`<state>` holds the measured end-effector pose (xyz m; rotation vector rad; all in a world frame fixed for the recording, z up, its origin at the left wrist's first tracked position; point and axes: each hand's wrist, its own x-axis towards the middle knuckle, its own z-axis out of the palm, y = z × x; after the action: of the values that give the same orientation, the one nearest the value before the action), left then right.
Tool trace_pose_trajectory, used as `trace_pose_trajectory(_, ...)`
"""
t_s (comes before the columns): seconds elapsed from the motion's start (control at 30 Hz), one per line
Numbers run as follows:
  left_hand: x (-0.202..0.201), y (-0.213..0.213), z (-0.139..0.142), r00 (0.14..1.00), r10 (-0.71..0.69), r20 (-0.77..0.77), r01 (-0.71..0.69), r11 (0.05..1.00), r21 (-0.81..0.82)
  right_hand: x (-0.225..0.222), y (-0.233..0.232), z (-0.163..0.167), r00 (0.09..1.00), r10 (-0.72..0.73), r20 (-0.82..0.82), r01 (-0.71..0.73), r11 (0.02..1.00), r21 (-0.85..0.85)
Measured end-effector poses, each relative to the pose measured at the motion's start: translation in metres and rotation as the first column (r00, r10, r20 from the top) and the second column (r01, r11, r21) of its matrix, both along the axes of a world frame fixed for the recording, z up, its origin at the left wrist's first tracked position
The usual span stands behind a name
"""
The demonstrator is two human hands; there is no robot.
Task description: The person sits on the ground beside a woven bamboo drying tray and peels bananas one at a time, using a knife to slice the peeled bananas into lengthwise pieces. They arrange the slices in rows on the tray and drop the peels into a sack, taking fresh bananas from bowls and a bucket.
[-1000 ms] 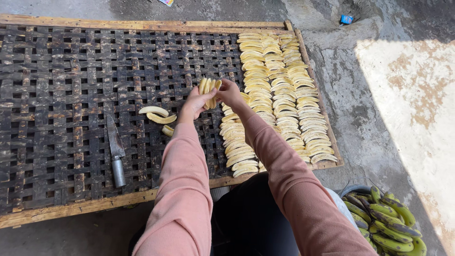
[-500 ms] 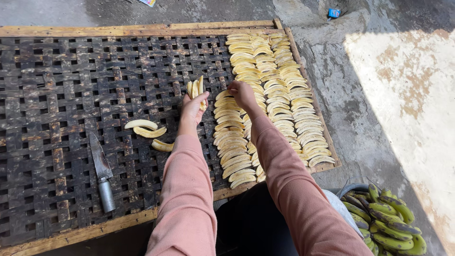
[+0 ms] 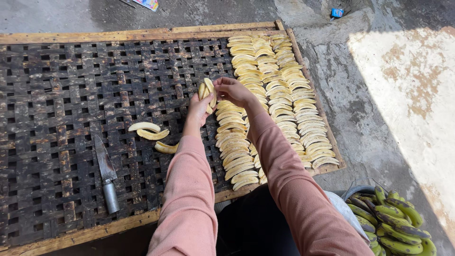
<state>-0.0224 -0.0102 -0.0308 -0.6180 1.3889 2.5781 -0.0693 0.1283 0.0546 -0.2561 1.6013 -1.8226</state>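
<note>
Woven drying rack [image 3: 57,85] lies flat on the ground, its frame reaching across the view. Rows of banana slices [image 3: 279,90] cover the rack's right part, running from far edge to near edge; a shorter row [image 3: 234,147] lies just left of them, nearer the person. Left hand [image 3: 199,110] and right hand [image 3: 233,91] meet above the far end of that shorter row, a few banana strips [image 3: 207,91] between them. Three loose slices [image 3: 150,134] lie left of the hands on the rack. Knife [image 3: 106,173] lies further left and nearer, handle toward the near edge. Bunch of unpeeled bananas [image 3: 391,223] sits off the rack, at near right, on the ground.
</note>
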Motion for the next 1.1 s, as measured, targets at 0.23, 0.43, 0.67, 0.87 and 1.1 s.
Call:
trace_pose_trajectory(0.23, -0.002, -0.007, 0.001, 0.994, 0.001, -0.106, -0.03, 0.963, -0.269, 0.008, -0.01, 0.005, 0.993, 0.003, 0.114, 0.009, 0.994, -0.105)
trace_pose_trajectory(0.43, -0.003, -0.009, 0.004, 0.997, 0.06, 0.051, -0.06, 0.998, 0.009, -0.013, -0.004, 0.013, 0.968, -0.118, -0.22, 0.177, 0.946, 0.271)
trace_pose_trajectory(0.67, -0.004, -0.027, 0.0, 0.996, 0.045, 0.075, -0.059, 0.98, 0.192, -0.014, 0.004, 0.01, 0.75, 0.225, -0.622, 0.252, 0.773, 0.583)
trace_pose_trajectory(0.87, -0.004, -0.025, -0.008, 0.996, 0.022, 0.085, -0.041, 0.974, 0.224, -0.006, 0.001, 0.021, 0.623, 0.333, -0.708, 0.408, 0.634, 0.657)
trace_pose_trajectory(1.1, -0.005, -0.017, -0.008, 0.999, 0.04, 0.034, -0.042, 0.998, 0.038, 0.0, -0.014, 0.041, 0.947, 0.2, -0.251, -0.131, 0.955, 0.265)
